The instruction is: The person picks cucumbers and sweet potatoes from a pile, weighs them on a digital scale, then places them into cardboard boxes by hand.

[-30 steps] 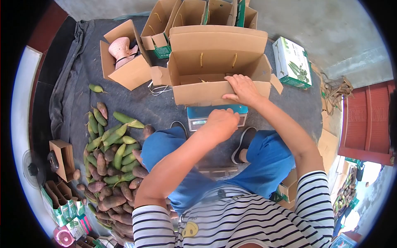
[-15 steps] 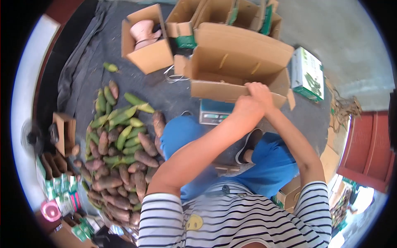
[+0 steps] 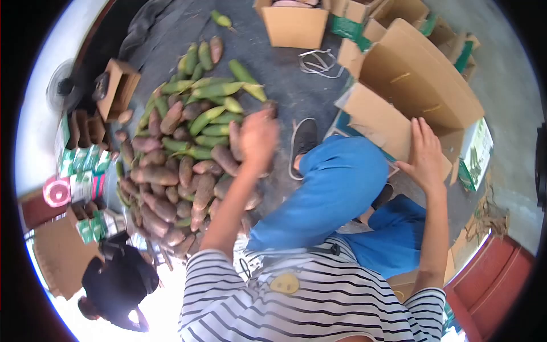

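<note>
My left hand (image 3: pixel 259 139), smeared by motion, is at the right edge of a heap of long reddish-brown vegetables (image 3: pixel 156 175) and green tapered ones (image 3: pixel 213 141). A dark brown vegetable (image 3: pixel 270 106) lies at its fingertips; whether the fingers have closed on it cannot be made out. My right hand (image 3: pixel 424 154) holds the near wall of an open cardboard box (image 3: pixel 379 117), fingers over the rim and thumb outside. The box sits tilted on a small scale (image 3: pixel 342 124), which is mostly hidden behind my knee.
More cardboard boxes (image 3: pixel 296 27) stand at the back. A white-and-green carton (image 3: pixel 477 151) is right of the open box, and a white cord (image 3: pixel 319 62) lies on the dark floor sheet. Another person (image 3: pixel 119 282) bends at lower left; a fan (image 3: pixel 64 85) stands at far left.
My view has swung left. My left hand has left the box rim and crossed to the heap, while my right hand stays at the box. The bending person has come into view.
</note>
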Tool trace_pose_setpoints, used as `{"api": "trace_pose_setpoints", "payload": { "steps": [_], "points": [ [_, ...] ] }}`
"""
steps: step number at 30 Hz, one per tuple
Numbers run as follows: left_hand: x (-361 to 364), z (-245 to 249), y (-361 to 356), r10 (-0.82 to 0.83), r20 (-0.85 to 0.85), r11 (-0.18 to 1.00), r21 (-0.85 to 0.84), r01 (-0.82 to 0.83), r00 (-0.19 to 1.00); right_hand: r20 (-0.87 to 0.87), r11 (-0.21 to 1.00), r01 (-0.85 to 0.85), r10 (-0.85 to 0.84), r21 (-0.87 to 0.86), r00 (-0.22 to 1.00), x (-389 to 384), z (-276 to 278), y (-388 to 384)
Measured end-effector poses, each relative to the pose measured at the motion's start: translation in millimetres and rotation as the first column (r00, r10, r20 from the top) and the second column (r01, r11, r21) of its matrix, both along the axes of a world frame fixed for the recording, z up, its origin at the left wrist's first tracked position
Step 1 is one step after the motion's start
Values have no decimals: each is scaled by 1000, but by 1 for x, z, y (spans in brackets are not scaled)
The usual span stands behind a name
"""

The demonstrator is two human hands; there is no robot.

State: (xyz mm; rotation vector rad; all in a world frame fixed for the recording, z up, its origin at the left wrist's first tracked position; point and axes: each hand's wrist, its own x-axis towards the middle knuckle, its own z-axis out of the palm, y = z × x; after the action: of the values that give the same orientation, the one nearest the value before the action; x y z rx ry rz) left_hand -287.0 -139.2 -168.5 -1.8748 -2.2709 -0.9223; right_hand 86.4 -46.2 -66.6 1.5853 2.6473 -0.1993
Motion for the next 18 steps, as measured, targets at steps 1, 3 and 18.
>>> {"api": "trace_pose_setpoints", "payload": {
  "steps": [1,3,18],
  "points": [
    [-36,-44,-23,120,7,971,-210,-116,993,-1,1000,3,-3,4,1000,1,-2,0],
    [-96,-99,-53,476,17,666,-660,-348,879,-6,1000,9,-9,11,1000,1,-6,0],
    [-183,-189,-103,840,27,331,-817,-472,542,-71,993,22,-30,-117,997,4,0,6]
  ]
}}
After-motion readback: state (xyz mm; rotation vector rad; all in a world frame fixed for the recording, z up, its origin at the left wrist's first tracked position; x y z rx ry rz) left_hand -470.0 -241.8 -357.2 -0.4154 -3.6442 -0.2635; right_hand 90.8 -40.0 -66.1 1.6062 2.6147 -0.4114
